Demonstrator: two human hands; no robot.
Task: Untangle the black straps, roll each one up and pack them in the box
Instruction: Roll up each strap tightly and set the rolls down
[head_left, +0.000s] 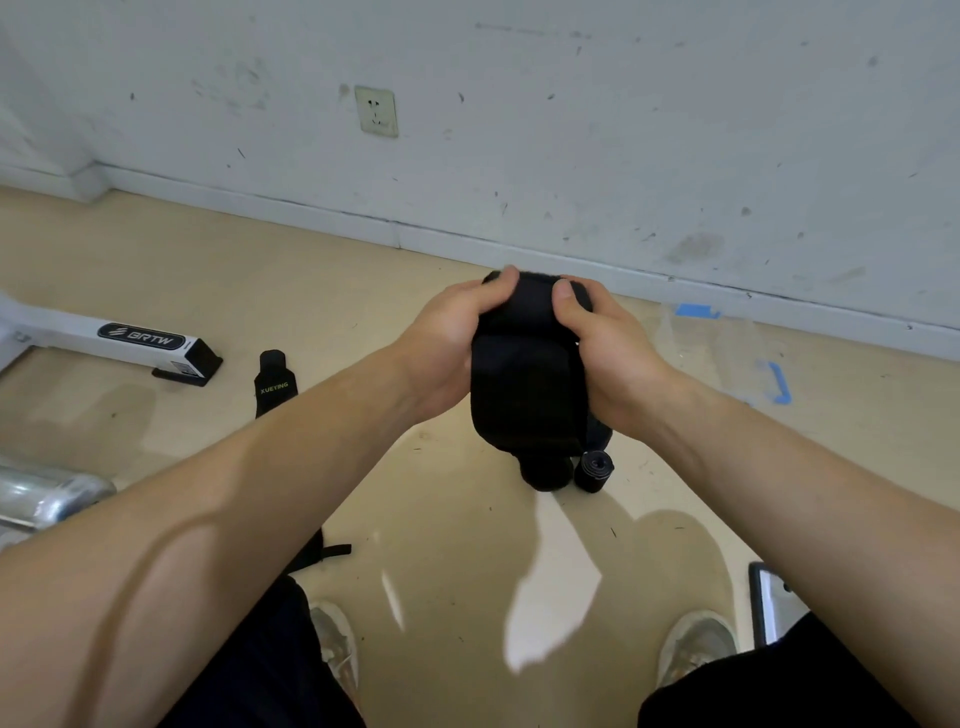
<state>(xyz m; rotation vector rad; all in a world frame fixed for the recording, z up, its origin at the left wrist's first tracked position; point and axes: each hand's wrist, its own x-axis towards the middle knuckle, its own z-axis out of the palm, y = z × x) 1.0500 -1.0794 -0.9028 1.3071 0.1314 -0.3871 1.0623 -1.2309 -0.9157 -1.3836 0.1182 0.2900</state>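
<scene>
Well, at the far left a white bar (140, 340) marked BRTW lay on the floor (467, 545), with a shiny metal tube (47, 493) nearer to you. Just right of the bar, the XUEYING strap (275, 382) lay on the floor, well apart from your hands. Nearer, a short black strap end (332, 550) stuck out from behind your left forearm.

In the middle, held up in front of you, your left hand (447, 343) gripped the left side of the wide black strap (527, 374), thumb pressed over its top edge; the other fingers were hidden behind the fabric. Your right hand (608, 353) gripped the right side the same way, its thumb curled onto the top. The strap hung down between your palms.

Below it on the floor stood a rolled strap (595, 470), with a darker bundle (545, 470) touching its left side. Further right, blue tape (779, 382) marked the floor.
</scene>
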